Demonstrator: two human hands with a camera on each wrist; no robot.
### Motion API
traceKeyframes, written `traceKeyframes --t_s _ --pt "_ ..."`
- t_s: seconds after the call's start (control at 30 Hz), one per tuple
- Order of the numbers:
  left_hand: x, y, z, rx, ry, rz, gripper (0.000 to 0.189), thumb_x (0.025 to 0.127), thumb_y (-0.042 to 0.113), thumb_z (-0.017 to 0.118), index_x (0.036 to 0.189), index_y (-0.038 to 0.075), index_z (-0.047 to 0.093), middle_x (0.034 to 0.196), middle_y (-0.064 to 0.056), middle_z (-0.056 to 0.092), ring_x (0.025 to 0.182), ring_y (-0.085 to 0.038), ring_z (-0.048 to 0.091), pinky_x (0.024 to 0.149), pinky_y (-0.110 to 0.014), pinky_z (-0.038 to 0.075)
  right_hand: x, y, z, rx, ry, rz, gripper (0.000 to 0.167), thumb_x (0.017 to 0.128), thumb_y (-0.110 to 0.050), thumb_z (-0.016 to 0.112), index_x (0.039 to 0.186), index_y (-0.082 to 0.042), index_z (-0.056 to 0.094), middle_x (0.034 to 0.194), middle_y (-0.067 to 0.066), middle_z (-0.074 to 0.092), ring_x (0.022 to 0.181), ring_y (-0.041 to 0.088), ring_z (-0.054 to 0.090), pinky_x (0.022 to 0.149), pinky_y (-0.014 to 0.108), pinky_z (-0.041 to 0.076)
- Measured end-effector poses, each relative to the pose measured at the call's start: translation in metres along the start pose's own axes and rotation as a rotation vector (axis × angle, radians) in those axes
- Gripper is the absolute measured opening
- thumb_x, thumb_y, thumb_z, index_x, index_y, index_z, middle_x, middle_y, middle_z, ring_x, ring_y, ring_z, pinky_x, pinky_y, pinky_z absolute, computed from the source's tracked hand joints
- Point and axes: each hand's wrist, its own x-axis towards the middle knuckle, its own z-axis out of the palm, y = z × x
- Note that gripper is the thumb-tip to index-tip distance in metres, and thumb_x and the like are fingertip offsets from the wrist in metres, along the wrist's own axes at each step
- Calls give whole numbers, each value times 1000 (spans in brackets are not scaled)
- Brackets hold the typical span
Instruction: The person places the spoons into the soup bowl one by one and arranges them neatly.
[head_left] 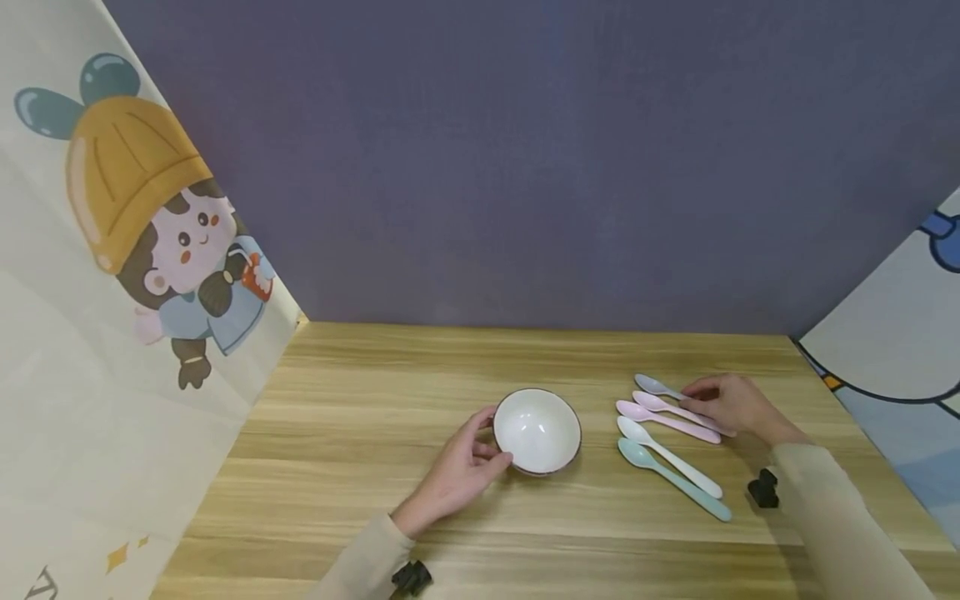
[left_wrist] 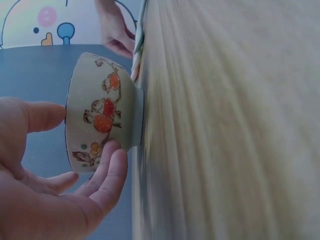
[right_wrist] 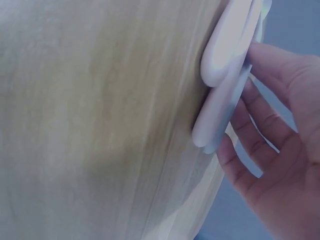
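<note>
A white bowl (head_left: 536, 433) with a dark rim stands upright on the table. My left hand (head_left: 457, 473) holds its left side, thumb at the rim and fingers along the outer wall. Painted orange fruit and branches decorate the bowl (left_wrist: 100, 120) in the left wrist view. To the right, my right hand (head_left: 738, 408) pinches the handle of a grey-blue spoon (head_left: 655, 385), which lies farthest back. Beside it, a pale pink spoon (head_left: 656, 403), a pink spoon (head_left: 667, 420), a white spoon (head_left: 675, 462) and a mint green spoon (head_left: 678, 482) lie in a row. My fingers partly hide the grey-blue handle.
The wooden table (head_left: 360, 433) ends at a dark blue-grey wall (head_left: 480, 167) behind. A cartoon-printed panel (head_left: 67, 350) flanks it on the left, another printed panel (head_left: 885, 350) on the right. Black wrist mounts show beside both sleeves.
</note>
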Motion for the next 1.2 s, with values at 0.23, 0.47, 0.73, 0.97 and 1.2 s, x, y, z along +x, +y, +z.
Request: traceKeyframes --t_s 0.23,0.47,0.73,0.97,1.2 --pt "1 -1 0 2 -6 -1 72 97 17 77 159 5 44 151 -24 56 102 -21 69 83 -19 57 -1 -1 -3 9 7 -16 28 93 -28 82 107 -4 82 92 4 78 83 12 64 72 29 51" --pt "1 -2 0 3 -4 -11 72 96 18 78 159 7 44 151 -23 55 103 -21 69 83 -20 58 -1 3 -4 26 14 -30 29 94 -28 82 108 -3 82 94 5 79 85 13 66 73 29 52" --pt "0 -1 1 6 -9 -13 73 96 19 78 160 7 44 151 -24 56 103 -20 69 83 -20 58 -8 8 -5 40 20 -17 33 95 -28 81 111 1 80 99 10 80 87 16 69 74 32 55" --pt "-2 -1 0 26 -15 -13 74 97 21 77 161 7 42 151 -22 56 103 -17 68 86 -21 58 -16 -10 -7 34 48 -53 30 94 -30 82 110 -5 82 95 3 78 83 11 65 69 25 51" --pt "-1 -2 0 55 -14 3 74 98 23 76 161 8 42 150 -20 57 104 -17 68 86 -21 58 -18 -26 -7 63 57 -124 25 97 -23 79 113 -4 81 100 6 79 85 8 64 69 24 54"
